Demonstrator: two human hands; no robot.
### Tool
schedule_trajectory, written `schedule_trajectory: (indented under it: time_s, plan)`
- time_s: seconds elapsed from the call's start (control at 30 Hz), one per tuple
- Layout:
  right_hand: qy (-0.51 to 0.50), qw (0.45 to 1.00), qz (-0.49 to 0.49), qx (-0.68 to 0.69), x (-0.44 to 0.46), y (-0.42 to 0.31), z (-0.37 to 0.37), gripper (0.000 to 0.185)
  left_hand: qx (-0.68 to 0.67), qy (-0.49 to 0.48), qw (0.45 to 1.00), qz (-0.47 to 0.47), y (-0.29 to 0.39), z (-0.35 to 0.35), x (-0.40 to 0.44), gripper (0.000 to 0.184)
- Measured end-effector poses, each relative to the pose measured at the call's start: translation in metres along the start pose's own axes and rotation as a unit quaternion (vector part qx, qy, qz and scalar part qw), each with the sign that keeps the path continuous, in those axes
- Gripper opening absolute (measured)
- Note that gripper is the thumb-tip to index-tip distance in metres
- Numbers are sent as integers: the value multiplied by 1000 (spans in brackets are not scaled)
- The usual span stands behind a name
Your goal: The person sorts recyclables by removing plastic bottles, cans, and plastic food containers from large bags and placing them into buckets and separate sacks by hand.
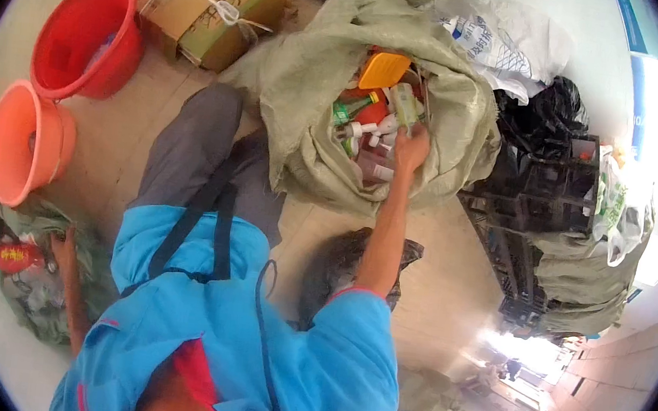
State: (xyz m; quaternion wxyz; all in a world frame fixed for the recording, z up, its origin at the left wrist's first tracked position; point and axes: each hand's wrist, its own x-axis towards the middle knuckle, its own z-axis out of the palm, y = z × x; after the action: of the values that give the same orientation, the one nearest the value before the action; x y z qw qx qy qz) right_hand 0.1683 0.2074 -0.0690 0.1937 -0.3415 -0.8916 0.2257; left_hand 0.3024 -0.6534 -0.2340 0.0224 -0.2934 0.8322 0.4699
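My right hand (413, 148) reaches into a large olive woven sack (302, 82), fingers closed round the lower end of a pale, clear plastic bottle (405, 107). Beneath and beside it lie several mixed plastic containers, among them a green bottle (342, 114), an orange-yellow container (384, 72) and a clear box-like container (375, 166). Far to the left, my left hand (65, 248) is at a dark green sack (66, 302) holding clear plastic and a red item (17, 257). Its fingers are too small and blurred to make out.
A red basin (125, 48) and an orange-pink basin (65, 147) stand at left, near a tied cardboard box (230, 2). Black crates (550, 201), a black bag (543, 116) and a white sack (515, 36) crowd the right. A dark plastic bag (331, 266) lies near my right arm.
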Motion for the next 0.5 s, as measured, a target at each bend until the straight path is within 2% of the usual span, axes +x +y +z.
schedule_trajectory:
  time_s: [0.07, 0.1, 0.17, 0.2, 0.27, 0.3, 0.37, 0.4, 0.47, 0.5]
  plan:
    - [84, 971, -112, -192, 23, 2, -5, 47, 46, 73, 996, -31, -13, -4, 3, 62]
    - [89, 972, -109, -187, 37, 11, -1, 47, 45, 75, 996, -23, 4, 0, 3, 62]
    - [-143, 972, -37, -184, 49, 31, 11, 53, 176, 146, 974, 1, 42, 3, -14, 58]
    - [-144, 973, -35, -179, 45, 41, 20, 53, 179, 149, 973, 4, 59, 9, -20, 58]
    - [-240, 969, 57, -23, 38, 48, 40, 57, -18, 144, 980, 136, 92, 29, -30, 54]
    - [-239, 969, 54, -20, 32, 42, 43, 57, -20, 147, 979, 138, 117, 43, -38, 54]
    - [-248, 959, 43, -131, 3, 30, 36, 60, -45, 50, 986, 155, 171, 69, -39, 48]
    - [-248, 959, 50, -130, -13, 25, 28, 60, -48, 29, 985, 165, 177, 84, -34, 45]
    - [-323, 946, 18, -20, -34, 7, 6, 62, -90, -30, 978, 185, 215, 125, -30, 40]
    - [-300, 954, 11, -23, -47, -4, -4, 61, -125, -70, 971, 192, 248, 151, -41, 38]
